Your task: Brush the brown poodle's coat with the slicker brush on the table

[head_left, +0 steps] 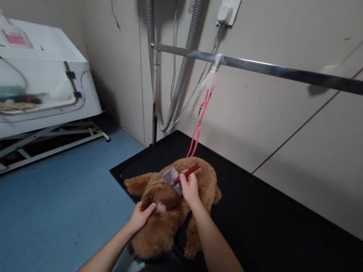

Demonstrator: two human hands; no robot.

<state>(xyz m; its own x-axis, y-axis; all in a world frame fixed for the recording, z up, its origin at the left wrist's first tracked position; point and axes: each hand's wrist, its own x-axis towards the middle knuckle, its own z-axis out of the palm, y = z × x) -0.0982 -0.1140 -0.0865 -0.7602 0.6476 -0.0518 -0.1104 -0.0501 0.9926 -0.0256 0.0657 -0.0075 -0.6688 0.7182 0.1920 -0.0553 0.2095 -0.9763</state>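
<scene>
Here in the head view, a curly brown dog [174,204] lies low on the black table [257,224], right against your edge, most likely so that both arms reach it without a stretch. Your left hand [141,217], at about seven o'clock from the dog's middle, grips a furry flap [149,198], apparently an ear: thumb on top beside a bare pink patch [160,208], fingers tucked underneath. That hold probably steadies the dog and keeps the flap folded open. And your right hand [189,187], near one o'clock, is closed around the red handle of a brush [187,174], pinched close to its grey head [170,175], presumably for fine control. The head is down at the fur over the shoulders; whether it presses in, you can't tell from here.

Now the directions! The brush handle's long axis slants across the dog, free end toward between one and two o'clock, grey head toward between seven and eight. The dog's own long axis runs from about one o'clock, where the rump seems to be, to seven, its head end toward you. At twelve, a pink loop [198,127] hangs from the metal bar [279,72]; whether it goes round the dog is hidden.
</scene>
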